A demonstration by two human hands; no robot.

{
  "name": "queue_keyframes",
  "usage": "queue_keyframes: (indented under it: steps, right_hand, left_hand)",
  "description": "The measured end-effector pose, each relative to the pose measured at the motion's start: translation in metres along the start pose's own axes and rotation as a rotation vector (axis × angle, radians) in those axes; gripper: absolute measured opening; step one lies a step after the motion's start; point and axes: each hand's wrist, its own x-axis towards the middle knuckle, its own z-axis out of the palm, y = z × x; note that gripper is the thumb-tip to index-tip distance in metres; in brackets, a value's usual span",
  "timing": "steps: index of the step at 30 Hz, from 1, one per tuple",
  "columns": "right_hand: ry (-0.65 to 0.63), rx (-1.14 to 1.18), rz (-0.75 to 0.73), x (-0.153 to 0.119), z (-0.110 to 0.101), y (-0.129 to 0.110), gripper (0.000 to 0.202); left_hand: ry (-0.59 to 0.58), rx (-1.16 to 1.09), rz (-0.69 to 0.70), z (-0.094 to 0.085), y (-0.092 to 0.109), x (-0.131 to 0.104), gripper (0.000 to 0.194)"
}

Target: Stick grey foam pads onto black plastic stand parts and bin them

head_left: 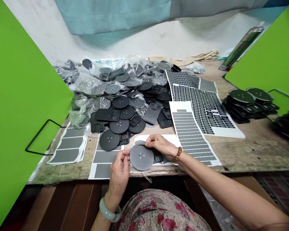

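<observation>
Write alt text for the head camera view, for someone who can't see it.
A person's left hand and right hand hold a grey disc between them at the near edge of a wooden table. Beyond lies a heap of dark discs and flat black parts, some in clear plastic, with patterned sheets to its right.

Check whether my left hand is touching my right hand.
Apart: the head view shows a clear gap, your left hand left of the front disc, your right hand near its top.

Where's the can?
In the head view, the can is at the upper right, on the back of the table, just left of the right-hand green panel.
</observation>
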Motion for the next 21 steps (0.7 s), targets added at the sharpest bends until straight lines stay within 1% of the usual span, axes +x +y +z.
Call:
queue_keyframes:
  steps: [7, 9, 12, 16, 18, 21]
  right_hand:
    - [0.013, -0.041, 0.011, -0.003, 0.002, -0.003, 0.013]
    - [0.013, -0.048, 0.016, -0.003, 0.002, -0.003, 0.014]
    - [0.019, -0.055, 0.0, -0.003, 0.002, -0.002, 0.015]
    - [0.01, -0.082, -0.009, -0.002, 0.002, -0.002, 0.014]
    - [0.009, -0.101, -0.011, -0.002, 0.002, -0.003, 0.012]
    - [0.029, -0.135, -0.007, -0.002, 0.002, -0.005, 0.01]
  left_hand:
    - [-0.018, 0.046, 0.036, -0.001, -0.001, -0.001, 0.022]
    - [-0.009, 0.073, 0.088, -0.001, 0.0, 0.0, 0.021]
    - [-0.002, 0.169, 0.213, 0.0, 0.004, 0.001, 0.017]
    - [-0.059, 0.319, 0.362, 0.002, 0.011, 0.002, 0.018]
    - [-0.099, 0.376, 0.404, 0.004, 0.013, 0.003, 0.022]
    - [-0.155, 0.433, 0.417, 0.008, 0.014, 0.005, 0.032]
